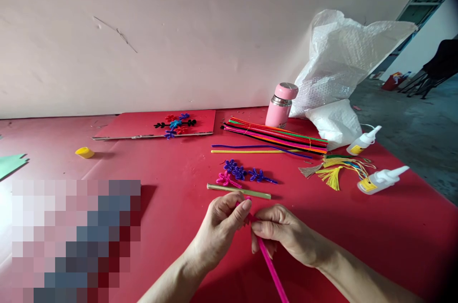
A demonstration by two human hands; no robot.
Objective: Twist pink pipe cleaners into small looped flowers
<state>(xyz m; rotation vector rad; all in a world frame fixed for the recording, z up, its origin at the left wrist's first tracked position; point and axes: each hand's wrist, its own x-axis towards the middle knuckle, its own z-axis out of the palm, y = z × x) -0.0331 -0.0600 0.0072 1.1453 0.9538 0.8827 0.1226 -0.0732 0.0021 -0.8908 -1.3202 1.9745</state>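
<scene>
A bright pink pipe cleaner [271, 265] runs from my fingers down toward the bottom edge of the view. Its upper end is pinched by my left hand [223, 222], which hides part of it. Just below that, my right hand [286, 231] grips the same stem between thumb and fingers. Beyond my fingertips lies a flat greenish strip [250, 193]. Behind the strip rest a pink pipe-cleaner flower [225, 179] and several purple pipe-cleaner flowers [238, 171]. One blue-purple and one yellow pipe cleaner [246, 151] lie farther back.
A bundle of coloured pipe cleaners [275, 136] lies before a pink flask [278, 111] and bubble wrap [332, 59]. Glue bottles [381, 181] and yellow tassels [333, 178] are at right. A red board [136, 124] bears flowers; a yellow cap [85, 152] sits at left.
</scene>
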